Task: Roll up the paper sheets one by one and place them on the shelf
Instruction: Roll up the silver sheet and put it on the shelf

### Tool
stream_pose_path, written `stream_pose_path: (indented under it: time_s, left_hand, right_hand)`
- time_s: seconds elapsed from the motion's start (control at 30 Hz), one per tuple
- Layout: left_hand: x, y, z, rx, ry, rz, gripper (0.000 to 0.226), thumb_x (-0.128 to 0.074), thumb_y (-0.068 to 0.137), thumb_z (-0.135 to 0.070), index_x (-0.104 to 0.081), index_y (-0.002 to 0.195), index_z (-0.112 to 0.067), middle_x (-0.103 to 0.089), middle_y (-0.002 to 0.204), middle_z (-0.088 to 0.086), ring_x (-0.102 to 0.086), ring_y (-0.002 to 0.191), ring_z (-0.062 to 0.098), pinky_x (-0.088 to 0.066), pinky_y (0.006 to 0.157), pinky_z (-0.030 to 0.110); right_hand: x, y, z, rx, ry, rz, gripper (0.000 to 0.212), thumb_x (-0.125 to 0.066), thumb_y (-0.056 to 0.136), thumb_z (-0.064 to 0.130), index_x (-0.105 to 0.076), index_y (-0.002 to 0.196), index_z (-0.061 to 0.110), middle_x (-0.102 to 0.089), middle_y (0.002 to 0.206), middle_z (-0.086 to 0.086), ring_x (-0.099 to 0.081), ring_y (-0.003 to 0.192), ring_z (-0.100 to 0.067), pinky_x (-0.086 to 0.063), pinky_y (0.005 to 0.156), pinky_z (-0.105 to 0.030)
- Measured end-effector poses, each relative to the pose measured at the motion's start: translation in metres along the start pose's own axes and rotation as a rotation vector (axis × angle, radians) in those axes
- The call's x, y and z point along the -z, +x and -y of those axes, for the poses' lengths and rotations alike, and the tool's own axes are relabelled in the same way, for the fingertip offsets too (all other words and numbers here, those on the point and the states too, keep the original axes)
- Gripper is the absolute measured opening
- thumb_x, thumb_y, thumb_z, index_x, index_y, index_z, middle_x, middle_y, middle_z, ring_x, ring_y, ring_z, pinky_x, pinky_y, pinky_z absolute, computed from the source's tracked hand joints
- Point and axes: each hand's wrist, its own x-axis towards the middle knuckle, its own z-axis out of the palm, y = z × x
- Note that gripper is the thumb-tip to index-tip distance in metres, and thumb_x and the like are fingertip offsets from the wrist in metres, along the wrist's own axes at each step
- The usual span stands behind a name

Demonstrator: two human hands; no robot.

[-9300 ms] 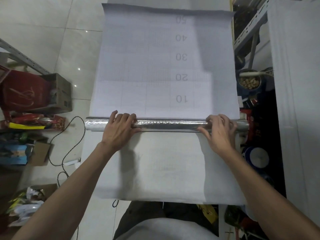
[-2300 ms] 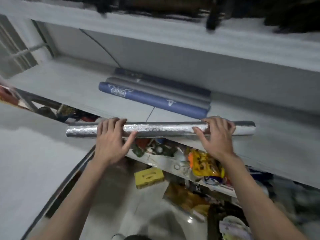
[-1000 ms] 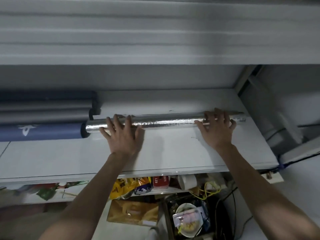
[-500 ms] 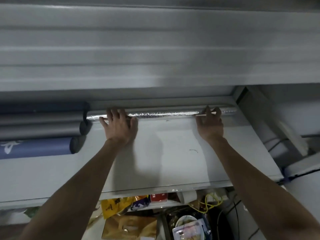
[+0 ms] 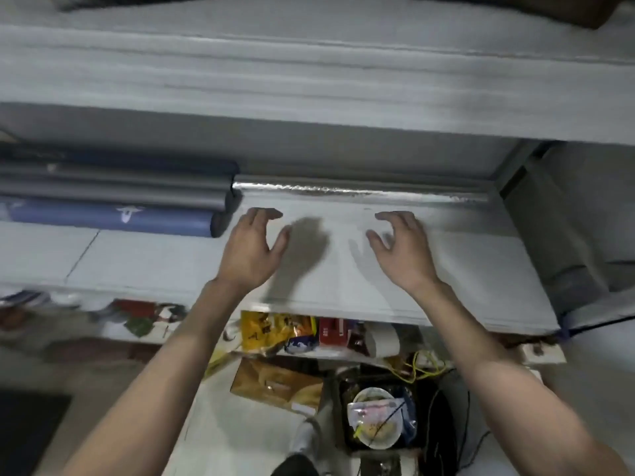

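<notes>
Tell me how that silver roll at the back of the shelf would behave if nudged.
The silver roll is round and lies along the shelf back, so it would probably roll forward. It looks like rolled foil-faced sheet, likely light and dentable. Its shiny skin may be slippery. Both hands are off it.

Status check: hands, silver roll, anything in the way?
Left hand and right hand open, empty, over the shelf. Silver roll at the back of the shelf, hands clear of it. Nothing in the way.

Five rolls (image 5: pixel 360 192), two hands (image 5: pixel 252 250)
</notes>
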Motion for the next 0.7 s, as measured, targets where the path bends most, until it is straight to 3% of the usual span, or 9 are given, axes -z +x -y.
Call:
stream_pose_path:
  time_s: [0.2, 0.3, 0.4, 0.5, 0.57, 0.63, 0.7]
  left_hand:
    - [0.051, -0.151, -0.026, 0.201, -0.063, -0.139, 0.030, -0.055, 0.100, -0.039, -0.062, 0.117, -0.015, -0.064, 0.113, 0.001, -0.058, 0.107, 0.018, -0.043, 0.092, 0.031]
    - [0.063, -0.226, -0.028, 0.343, -0.124, -0.207, 0.028, -0.053, 0.101, -0.043, -0.062, 0.114, -0.020, -0.063, 0.111, -0.008, -0.059, 0.106, 0.010, -0.050, 0.092, 0.037]
    - [0.073, -0.287, -0.025, 0.507, -0.128, -0.280, 0.040, -0.047, 0.097, -0.055, -0.062, 0.116, -0.024, -0.063, 0.112, -0.013, -0.057, 0.106, 0.004, -0.051, 0.091, 0.037]
    - [0.082, -0.336, -0.015, 0.635, -0.124, -0.313, 0.045, -0.042, 0.094, -0.062, -0.060, 0.118, -0.029, -0.062, 0.112, -0.017, -0.055, 0.107, 0.002, -0.052, 0.089, 0.038]
    - [0.088, -0.365, -0.005, 0.715, -0.123, -0.337, 0.041, -0.042, 0.095, -0.063, -0.059, 0.118, -0.033, -0.060, 0.112, -0.020, -0.055, 0.108, 0.000, -0.052, 0.090, 0.038]
    - [0.097, -0.394, 0.005, 0.791, -0.122, -0.370, 0.039, -0.043, 0.096, -0.063, -0.058, 0.118, -0.035, -0.059, 0.113, -0.024, -0.054, 0.110, -0.003, -0.052, 0.091, 0.035]
    - [0.108, -0.423, 0.019, 0.876, -0.128, -0.433, 0.037, -0.046, 0.096, -0.060, -0.060, 0.117, -0.033, -0.061, 0.113, -0.024, -0.054, 0.111, -0.003, -0.053, 0.089, 0.035]
  right_hand:
    - [-0.010, -0.114, 0.035, 0.026, 0.244, 0.154, 0.033, -0.060, 0.095, 0.043, -0.061, 0.124, 0.028, -0.053, 0.119, 0.013, -0.055, 0.113, -0.012, -0.044, 0.096, -0.031]
    - [-0.021, -0.163, 0.035, 0.005, 0.274, 0.237, 0.026, -0.063, 0.095, 0.036, -0.065, 0.118, 0.025, -0.057, 0.114, 0.010, -0.059, 0.109, -0.016, -0.048, 0.091, -0.032]
    - [-0.036, -0.201, 0.043, 0.048, 0.258, 0.314, 0.029, -0.062, 0.094, 0.038, -0.066, 0.117, 0.021, -0.062, 0.110, 0.008, -0.061, 0.101, -0.011, -0.043, 0.080, -0.021]
    - [-0.059, -0.224, 0.068, 0.064, 0.287, 0.447, 0.029, -0.060, 0.094, 0.046, -0.062, 0.118, 0.031, -0.061, 0.114, 0.012, -0.057, 0.097, 0.005, -0.038, 0.077, -0.008]
    - [-0.078, -0.233, 0.094, 0.072, 0.335, 0.525, 0.021, -0.061, 0.094, 0.046, -0.058, 0.114, 0.038, -0.059, 0.113, 0.016, -0.054, 0.098, 0.012, -0.041, 0.081, -0.011]
    - [-0.100, -0.239, 0.129, 0.130, 0.372, 0.578, 0.019, -0.063, 0.094, 0.041, -0.059, 0.112, 0.036, -0.060, 0.112, 0.014, -0.056, 0.100, 0.006, -0.045, 0.084, -0.021]
    - [-0.124, -0.242, 0.172, 0.215, 0.413, 0.634, 0.018, -0.064, 0.094, 0.036, -0.061, 0.112, 0.033, -0.061, 0.110, 0.011, -0.059, 0.100, 0.000, -0.047, 0.083, -0.023]
